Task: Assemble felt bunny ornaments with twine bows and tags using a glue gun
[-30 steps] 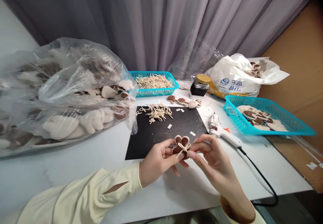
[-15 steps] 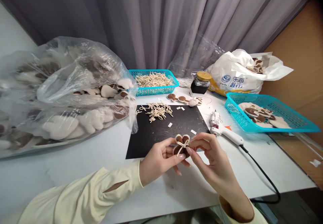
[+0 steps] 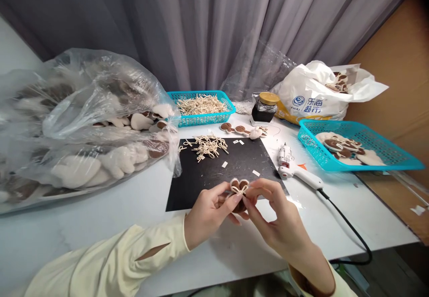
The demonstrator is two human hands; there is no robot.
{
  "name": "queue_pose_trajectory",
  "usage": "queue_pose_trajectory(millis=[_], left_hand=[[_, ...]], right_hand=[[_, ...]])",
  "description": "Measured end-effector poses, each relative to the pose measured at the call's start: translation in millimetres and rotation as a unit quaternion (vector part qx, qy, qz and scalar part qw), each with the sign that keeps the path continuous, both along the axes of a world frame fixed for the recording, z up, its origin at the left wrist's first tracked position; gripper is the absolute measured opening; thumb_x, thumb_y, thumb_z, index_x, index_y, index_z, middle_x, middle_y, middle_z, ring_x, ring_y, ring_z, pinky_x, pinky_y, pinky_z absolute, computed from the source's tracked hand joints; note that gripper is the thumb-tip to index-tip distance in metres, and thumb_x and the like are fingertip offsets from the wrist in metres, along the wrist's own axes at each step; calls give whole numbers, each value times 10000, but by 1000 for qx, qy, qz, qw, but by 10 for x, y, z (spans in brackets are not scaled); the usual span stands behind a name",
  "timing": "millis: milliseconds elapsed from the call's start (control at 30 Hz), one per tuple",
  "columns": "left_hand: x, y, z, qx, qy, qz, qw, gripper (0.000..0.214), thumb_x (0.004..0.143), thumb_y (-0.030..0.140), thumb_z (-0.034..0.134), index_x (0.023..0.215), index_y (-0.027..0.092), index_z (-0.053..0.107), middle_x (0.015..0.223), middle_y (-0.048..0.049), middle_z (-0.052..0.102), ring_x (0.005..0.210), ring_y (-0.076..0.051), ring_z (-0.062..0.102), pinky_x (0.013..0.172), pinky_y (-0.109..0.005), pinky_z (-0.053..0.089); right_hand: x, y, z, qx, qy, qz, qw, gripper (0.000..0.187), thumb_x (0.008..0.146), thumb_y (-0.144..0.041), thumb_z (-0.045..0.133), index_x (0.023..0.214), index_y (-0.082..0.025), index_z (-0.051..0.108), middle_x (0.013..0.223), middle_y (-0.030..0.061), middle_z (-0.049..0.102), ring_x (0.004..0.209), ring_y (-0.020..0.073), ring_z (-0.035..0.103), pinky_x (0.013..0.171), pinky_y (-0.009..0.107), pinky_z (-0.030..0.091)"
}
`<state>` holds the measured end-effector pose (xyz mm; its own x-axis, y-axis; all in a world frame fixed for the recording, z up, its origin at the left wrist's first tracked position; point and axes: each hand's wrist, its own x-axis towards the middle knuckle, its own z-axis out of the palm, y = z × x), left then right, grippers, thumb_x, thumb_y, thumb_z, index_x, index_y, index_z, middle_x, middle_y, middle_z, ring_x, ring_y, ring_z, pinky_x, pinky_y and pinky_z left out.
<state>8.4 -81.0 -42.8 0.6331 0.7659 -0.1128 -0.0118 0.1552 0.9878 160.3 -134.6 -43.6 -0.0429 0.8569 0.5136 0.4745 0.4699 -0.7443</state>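
Note:
Above the front edge of the black mat [image 3: 201, 185], a small brown plush piece [image 3: 235, 183] with a cream fuzzy rim and two rounded lobes is held between both hands. Across its middle lies a cream cord bow [image 3: 239, 190]. My left hand [image 3: 209, 210] is closed around the piece's left side, its thumb pressing on the front just below the bow. From the right, my right hand [image 3: 279, 214] pinches the piece's edge with thumb and forefinger by the bow. Fingers hide much of the lower part.
Loose cord bows [image 3: 211, 146] lie on the mat; more fill a blue basket [image 3: 206, 119]. A white glue gun [image 3: 303, 175] with a black cable rests at right, near another blue basket [image 3: 362, 165] of plush pieces. A large clear bag [image 3: 110, 96] of plush stands left, a white bag [image 3: 284, 94] back right.
My left thumb has moved up across the front of the plush piece, close to the bow, covering more of it. My right fingers have shifted slightly left. The view has moved a little.

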Motion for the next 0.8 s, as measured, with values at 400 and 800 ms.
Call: queue_pose_trajectory(millis=[400, 800], left_hand=[[-10, -15, -15, 12, -11, 20, 1000, 174, 869, 314, 508, 898, 160, 585, 661, 32, 639, 625, -142, 663, 548, -241, 582], [14, 52, 55, -71, -39, -5, 997, 211, 819, 307, 587, 957, 153, 545, 805, -23, 666, 724, -173, 670, 557, -245, 576]], right_hand=[[-75, -14, 1, -57, 100, -21, 993, 217, 851, -111, 489, 1014, -222, 399, 764, -14, 592, 697, 106, 606, 630, 222, 509], [-102, 10, -25, -56, 129, -44, 989, 257, 843, -139, 499, 1066, -219, 400, 766, -1, 601, 706, 137, 612, 657, 283, 538]])
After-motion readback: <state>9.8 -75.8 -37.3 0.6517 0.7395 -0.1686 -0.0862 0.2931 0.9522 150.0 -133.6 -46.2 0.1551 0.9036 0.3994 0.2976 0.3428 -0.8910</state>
